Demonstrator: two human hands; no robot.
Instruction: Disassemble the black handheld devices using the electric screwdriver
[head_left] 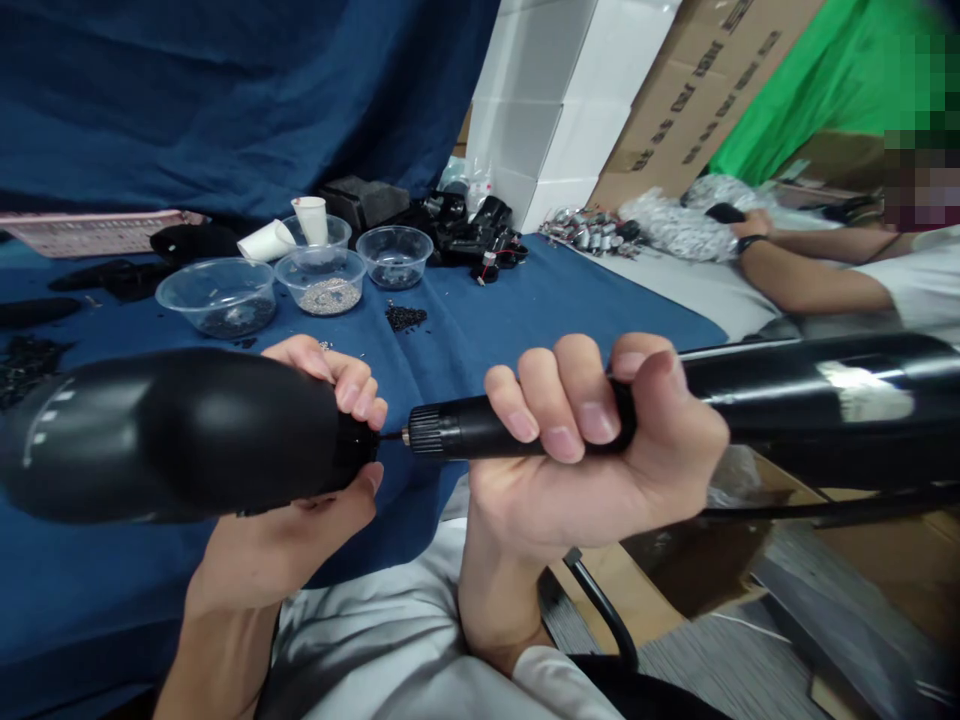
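My left hand is closed around the narrow end of a smooth, rounded black plastic housing, which lies sideways across the left of the view. I cannot tell what device it belongs to. In my right hand is a long black electric screwdriver, fingers wrapped around its front part. Its thin bit points left and meets the end of the housing near my left fingertips. The exact spot where the tip enters is hidden.
Clear bowls stand beyond my hands: one with silvery small parts, another with dark parts. Small black pieces lie on the blue cloth. Paper cups and a pink basket sit behind. At right, a co-worker's arm reaches over wrapped items.
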